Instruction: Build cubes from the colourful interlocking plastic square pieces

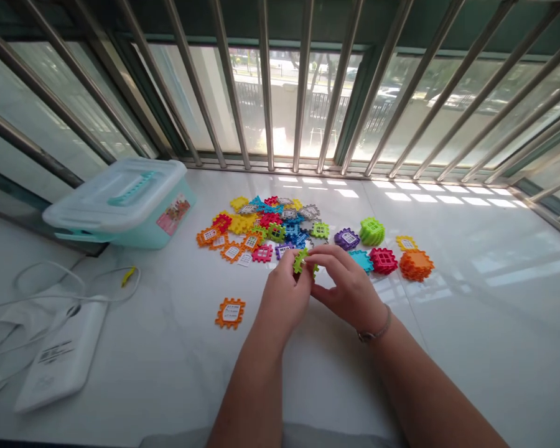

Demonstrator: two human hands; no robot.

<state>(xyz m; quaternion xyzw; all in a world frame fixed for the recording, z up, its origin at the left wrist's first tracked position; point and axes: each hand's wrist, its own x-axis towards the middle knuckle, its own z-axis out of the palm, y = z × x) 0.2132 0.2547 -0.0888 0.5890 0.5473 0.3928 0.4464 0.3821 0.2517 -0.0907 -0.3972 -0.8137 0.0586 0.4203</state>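
Between my two hands is a lime green plastic building tile [299,261] with notched edges. My left hand [287,280] grips it from the left, and the fingers of my right hand [338,277] pinch its right side. Just beyond them lies a loose pile of coloured notched tiles [270,219], in yellow, red, blue, green and orange. To the right stand sorted stacks: purple [346,238], green [372,231], red [383,261] and orange [417,266]. A light blue tile [361,261] is partly hidden behind my right hand.
A single orange tile with a white insert [230,313] lies left of my forearms. Further left are a lidded turquoise box [126,202], a white power bank [63,354] and a looped white cable [116,300]. Metal window bars [303,93] border the far edge.
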